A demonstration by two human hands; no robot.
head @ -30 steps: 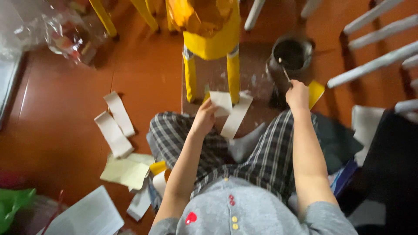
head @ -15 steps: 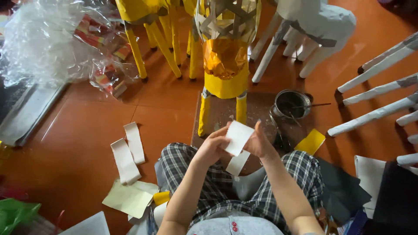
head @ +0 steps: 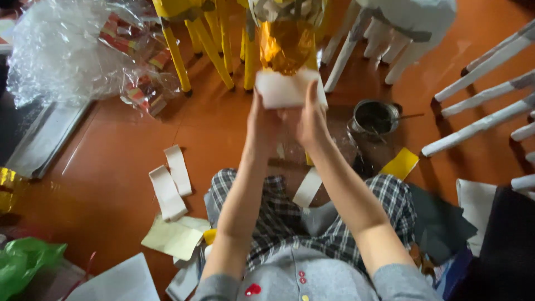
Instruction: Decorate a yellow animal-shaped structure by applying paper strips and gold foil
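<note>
Both hands have risen from the lap since half a second ago, carrying the white paper strip up toward twelve o'clock. It now sits against the yellow frame figure, just under its gold foil part. The left hand grasps the strip's lower left edge, and the right hand pinches its lower right edge, thumb apparently behind, though blur hides it. At two o'clock a dark glue pot stands on the floor. Two loose paper strips lie at nine o'clock.
</note>
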